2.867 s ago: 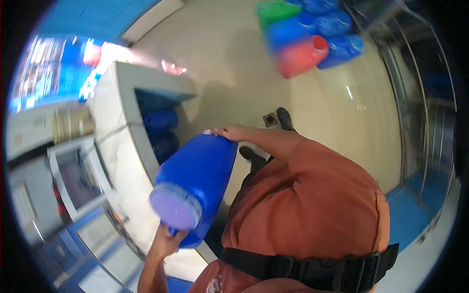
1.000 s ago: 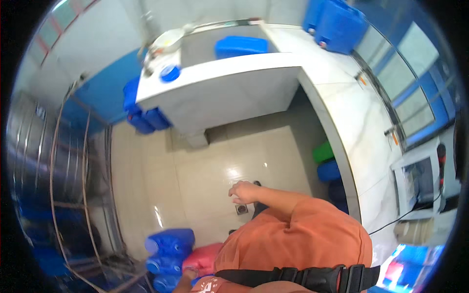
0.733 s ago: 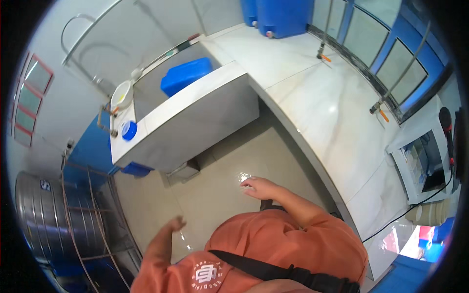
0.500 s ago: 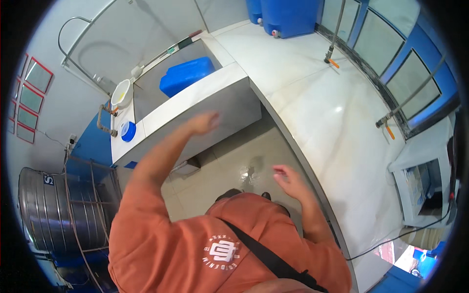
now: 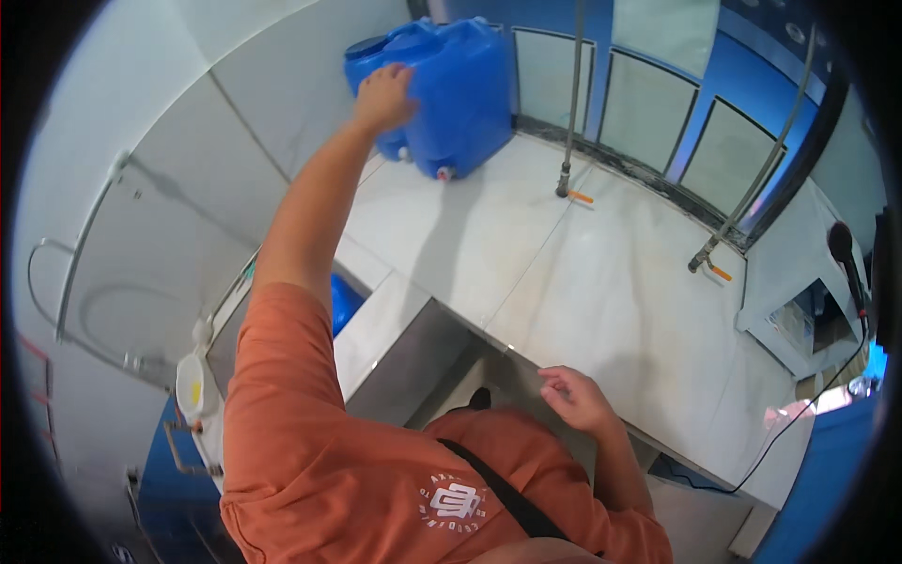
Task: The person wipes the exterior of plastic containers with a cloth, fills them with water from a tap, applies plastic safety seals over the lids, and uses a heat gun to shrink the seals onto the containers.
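Note:
Two blue plastic jerrycans (image 5: 458,94) with small spigots near their bases stand on the far part of the white tiled counter (image 5: 564,282). Over them is my left hand (image 5: 383,99), arm stretched out and fingers slightly bent; I cannot tell if it touches them. My right hand (image 5: 573,399) is low by the counter's front edge, its fingers loosely curled and apart, holding nothing. Part of another blue container (image 5: 345,304) shows in the basin to the left, largely hidden by my arm.
Two pipes with orange-handled valves (image 5: 580,197) come down to the counter along a blue panelled partition. A white cabinet (image 5: 780,329) with a black cable sits at the right. A white bowl (image 5: 194,385) and piping are on the left ledge. The counter's edge crosses just ahead.
Earlier both my hands held a blue jerrycan; now neither carries it. My view has turned toward the counter, and my left arm has risen and reached forward to the upright jerrycans.

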A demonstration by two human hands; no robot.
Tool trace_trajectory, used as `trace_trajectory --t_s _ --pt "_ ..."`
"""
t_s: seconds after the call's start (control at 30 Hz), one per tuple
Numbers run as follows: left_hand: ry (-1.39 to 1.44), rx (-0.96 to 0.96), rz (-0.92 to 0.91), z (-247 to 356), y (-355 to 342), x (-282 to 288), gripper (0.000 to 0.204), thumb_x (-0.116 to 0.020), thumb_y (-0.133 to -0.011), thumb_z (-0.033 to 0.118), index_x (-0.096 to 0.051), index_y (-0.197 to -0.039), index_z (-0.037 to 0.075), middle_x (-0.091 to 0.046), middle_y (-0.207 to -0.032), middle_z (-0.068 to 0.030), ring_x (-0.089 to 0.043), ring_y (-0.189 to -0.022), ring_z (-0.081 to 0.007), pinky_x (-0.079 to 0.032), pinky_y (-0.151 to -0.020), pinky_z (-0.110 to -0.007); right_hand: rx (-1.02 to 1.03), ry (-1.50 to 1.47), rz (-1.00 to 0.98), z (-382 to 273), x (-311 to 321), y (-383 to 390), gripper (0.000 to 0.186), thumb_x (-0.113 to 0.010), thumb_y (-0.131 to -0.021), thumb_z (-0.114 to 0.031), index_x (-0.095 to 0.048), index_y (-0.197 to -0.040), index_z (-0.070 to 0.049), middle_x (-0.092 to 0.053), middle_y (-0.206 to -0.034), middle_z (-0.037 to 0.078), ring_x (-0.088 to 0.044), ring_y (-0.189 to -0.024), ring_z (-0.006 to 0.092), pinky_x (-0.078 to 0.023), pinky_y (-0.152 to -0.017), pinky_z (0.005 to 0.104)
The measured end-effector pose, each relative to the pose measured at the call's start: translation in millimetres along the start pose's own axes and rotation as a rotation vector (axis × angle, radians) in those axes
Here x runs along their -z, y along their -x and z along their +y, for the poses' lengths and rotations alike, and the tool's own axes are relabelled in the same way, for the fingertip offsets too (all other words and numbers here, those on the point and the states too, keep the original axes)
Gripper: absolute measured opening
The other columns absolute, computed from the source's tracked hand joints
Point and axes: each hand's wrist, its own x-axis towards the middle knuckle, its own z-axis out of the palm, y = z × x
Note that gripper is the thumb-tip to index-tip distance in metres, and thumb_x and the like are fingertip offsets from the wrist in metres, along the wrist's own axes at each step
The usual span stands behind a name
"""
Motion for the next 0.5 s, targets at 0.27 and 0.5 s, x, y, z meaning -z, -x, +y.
trace_trajectory --t_s 0.27,0.5 --pt "-0.074 0.031 -0.009 -52 -87 -48 0.087 -0.07 -0.084 0.059 -0.045 -0.145 0.002 -0.048 -0.149 -0.0226 -0.046 -0.139 -0.0369 -0.041 -0.111 -0.048 0.027 0.13 0.193 -29 -3 -19 0.031 -0.068 -0.093 -0.02 -0.065 -0.12 -0.004 -0.069 -0.099 0.012 -0.069 -0.091 0.0238 -0.055 -0.083 0.0361" --pt "0.223 0.354 -0.112 6 -39 29 0.068 -0.068 -0.087 0.059 -0.062 -0.121 0.0 -0.069 -0.108 -0.0169 -0.068 -0.1 -0.0291 -0.052 -0.089 -0.039 -0.281 -0.02 0.462 5 39 40 0.031 -0.068 -0.093 -0.019 -0.065 -0.119 -0.002 -0.07 -0.097 0.012 -0.069 -0.092 0.0238 -0.054 -0.085 0.0362"
